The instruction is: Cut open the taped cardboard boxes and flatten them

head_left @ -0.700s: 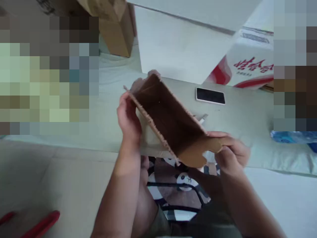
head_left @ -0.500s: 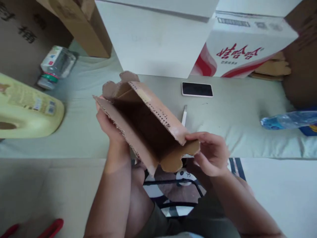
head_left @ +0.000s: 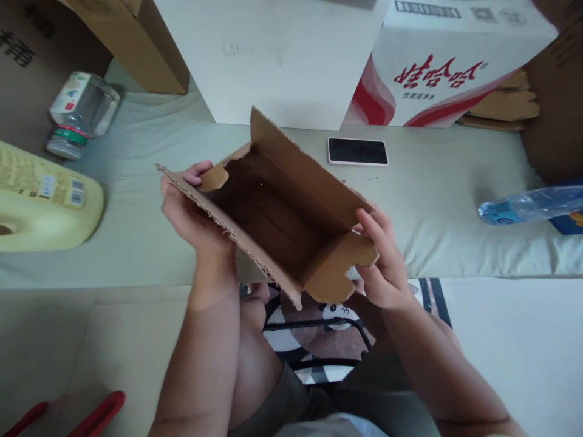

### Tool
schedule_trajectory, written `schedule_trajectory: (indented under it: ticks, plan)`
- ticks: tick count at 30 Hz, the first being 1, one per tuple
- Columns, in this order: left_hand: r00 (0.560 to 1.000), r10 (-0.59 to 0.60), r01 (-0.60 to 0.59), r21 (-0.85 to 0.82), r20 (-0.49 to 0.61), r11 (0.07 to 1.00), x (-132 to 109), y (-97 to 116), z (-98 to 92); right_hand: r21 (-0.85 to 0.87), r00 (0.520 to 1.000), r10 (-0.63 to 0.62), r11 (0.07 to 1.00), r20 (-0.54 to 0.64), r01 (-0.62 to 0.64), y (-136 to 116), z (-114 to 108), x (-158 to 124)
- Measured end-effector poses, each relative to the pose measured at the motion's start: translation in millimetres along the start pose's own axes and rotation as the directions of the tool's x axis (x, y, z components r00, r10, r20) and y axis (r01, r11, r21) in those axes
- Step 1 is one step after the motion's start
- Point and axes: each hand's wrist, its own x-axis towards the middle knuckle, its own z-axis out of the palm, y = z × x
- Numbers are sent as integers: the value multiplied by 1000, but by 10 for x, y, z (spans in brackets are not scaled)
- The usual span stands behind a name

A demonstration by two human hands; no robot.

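I hold a small brown cardboard box (head_left: 273,212) in the air above my lap, its open side facing me. My left hand (head_left: 189,212) grips its left end, thumb on the torn near edge. My right hand (head_left: 380,264) pinches the right end flap with its fingers closed on the cardboard. The far flap stands upright. The inside of the box looks bare.
A pale green mat (head_left: 432,200) carries a black phone (head_left: 357,151), a water bottle (head_left: 528,206) at right, a clear jar (head_left: 79,112) and a yellow jug (head_left: 45,200) at left. White cartons (head_left: 291,60) and brown boxes (head_left: 132,42) stand behind. Red handles (head_left: 86,419) lie bottom left.
The box has turned so its opening faces me and the far flap now stands up. My hands shifted slightly left. The white pen on the mat is now hidden behind the box.
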Motion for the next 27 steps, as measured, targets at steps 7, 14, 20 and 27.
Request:
schedule_trajectory:
  ticks: [7,14,20,27]
  plan:
    - [994,82,-89,-123,-67,988,1,40,23,-28,976,132,990,-173,-139,28,274,7]
    - [997,67,-66,-46,31,997,66,-87,-99,79,992,95,993,-88,-88,-9,309,50]
    - [982,93,-112,106,166,988,70,-179,-189,81,998,53,995,-20,-52,-26,203,69]
    - [942,84,-164,225,325,961,86,-55,-197,-25,997,35,999,-68,-37,-27,274,83]
